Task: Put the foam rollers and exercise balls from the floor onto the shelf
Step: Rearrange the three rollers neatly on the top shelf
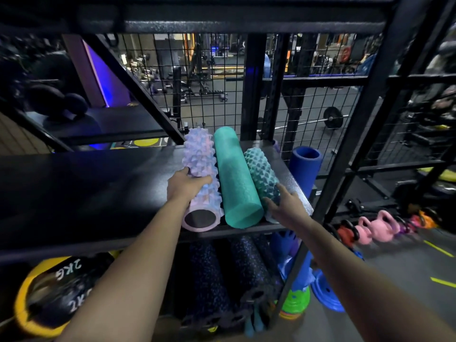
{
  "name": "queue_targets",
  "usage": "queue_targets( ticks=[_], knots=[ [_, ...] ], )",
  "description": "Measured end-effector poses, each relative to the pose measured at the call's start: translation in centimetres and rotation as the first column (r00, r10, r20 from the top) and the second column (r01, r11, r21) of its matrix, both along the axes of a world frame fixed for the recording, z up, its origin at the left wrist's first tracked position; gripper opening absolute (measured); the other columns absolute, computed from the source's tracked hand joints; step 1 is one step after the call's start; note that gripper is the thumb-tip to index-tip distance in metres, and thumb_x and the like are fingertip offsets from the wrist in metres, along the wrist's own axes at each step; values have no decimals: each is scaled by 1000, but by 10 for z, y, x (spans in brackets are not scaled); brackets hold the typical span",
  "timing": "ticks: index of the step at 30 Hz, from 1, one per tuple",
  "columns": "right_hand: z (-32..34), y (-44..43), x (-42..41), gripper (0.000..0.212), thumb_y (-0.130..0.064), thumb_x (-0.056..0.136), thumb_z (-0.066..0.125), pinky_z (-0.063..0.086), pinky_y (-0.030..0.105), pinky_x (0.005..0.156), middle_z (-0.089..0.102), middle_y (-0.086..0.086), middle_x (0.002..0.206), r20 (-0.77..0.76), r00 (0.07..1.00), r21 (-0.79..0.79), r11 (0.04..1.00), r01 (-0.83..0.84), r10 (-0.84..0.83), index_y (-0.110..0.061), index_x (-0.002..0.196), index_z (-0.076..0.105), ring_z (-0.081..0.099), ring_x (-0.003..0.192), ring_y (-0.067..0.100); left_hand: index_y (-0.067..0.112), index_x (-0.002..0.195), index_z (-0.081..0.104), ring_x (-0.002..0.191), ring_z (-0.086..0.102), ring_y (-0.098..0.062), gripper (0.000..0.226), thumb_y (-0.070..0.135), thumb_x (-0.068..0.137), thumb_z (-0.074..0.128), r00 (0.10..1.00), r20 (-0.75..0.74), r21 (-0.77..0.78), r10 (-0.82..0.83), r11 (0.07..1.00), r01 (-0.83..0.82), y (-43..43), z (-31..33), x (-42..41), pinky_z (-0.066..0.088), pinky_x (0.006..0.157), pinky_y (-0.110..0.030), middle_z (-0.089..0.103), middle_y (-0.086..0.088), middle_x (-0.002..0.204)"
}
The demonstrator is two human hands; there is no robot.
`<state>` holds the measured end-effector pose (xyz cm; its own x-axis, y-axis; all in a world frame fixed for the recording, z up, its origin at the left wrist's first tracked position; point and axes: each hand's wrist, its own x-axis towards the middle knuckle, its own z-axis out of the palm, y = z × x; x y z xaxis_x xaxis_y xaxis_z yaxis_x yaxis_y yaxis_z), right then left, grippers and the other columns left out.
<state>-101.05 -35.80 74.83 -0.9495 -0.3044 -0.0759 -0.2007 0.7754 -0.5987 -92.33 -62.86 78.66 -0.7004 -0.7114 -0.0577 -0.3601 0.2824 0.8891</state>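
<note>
The left hand (186,186) lies over the top of a spiky lilac foam roller (201,180), its fingers curled across the studded surface and the thumb pressed against the roller's near side, so the hand grips it about midway along. The right hand (286,208) rests with fingers spread against the near end of a knobbly teal roller (262,175); whether those fingers actually close around it or only press on it is hard to tell, since the end of the roller is hidden behind the hand.

Between the two lies a smooth teal foam roller (235,178), touching the lilac one on its left and sitting just beside the knobbly one on its right. All three lie side by side at the right-hand end of a dark metal shelf (86,188), their near ends at the front edge. The lilac roller's hollow dark core faces the camera.

Beyond the shelf's right end, a blue foam roller (305,166) stands upright against the wire mesh panel (209,77). On the level below lie dark speckled rollers (222,275), and to their left a yellow-and-black weighted ball (49,294) marked 2KG. On the floor to the right, pink kettlebells (377,228) stand in a row, somewhat blurred.
</note>
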Motion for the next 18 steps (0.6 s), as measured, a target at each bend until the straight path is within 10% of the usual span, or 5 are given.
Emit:
queue_targets(
  ticks=[8,12,18],
  knots=[
    [2,13,7,82,-58,98,52,45,23,68,56,18,136,14,999,-96,995,-38,39,-26,161,12,63,91,22,27,96,75,85,71,-21,47,58,60,78,999,45,-52,6,999,-4,1,3,5,54,74,-30,76,4,94],
    [-2,17,7,87,-65,96,48,47,28,75,53,19,139,52,998,-131,991,-29,36,-29,162,3,66,93,25,21,90,67,91,68,-29,49,69,77,67,994,103,-268,46,963,-16,12,12,21,51,76,-34,70,-1,90],
    [-7,10,11,90,-70,92,47,54,46,95,45,19,141,-24,1000,-137,990,-24,21,-32,161,4,55,120,36,17,118,71,107,59,-32,34,40,95,66,977,-210,-670,-21,731,-128,49,6,69,52,89,-41,63,-9,117]
  ],
)
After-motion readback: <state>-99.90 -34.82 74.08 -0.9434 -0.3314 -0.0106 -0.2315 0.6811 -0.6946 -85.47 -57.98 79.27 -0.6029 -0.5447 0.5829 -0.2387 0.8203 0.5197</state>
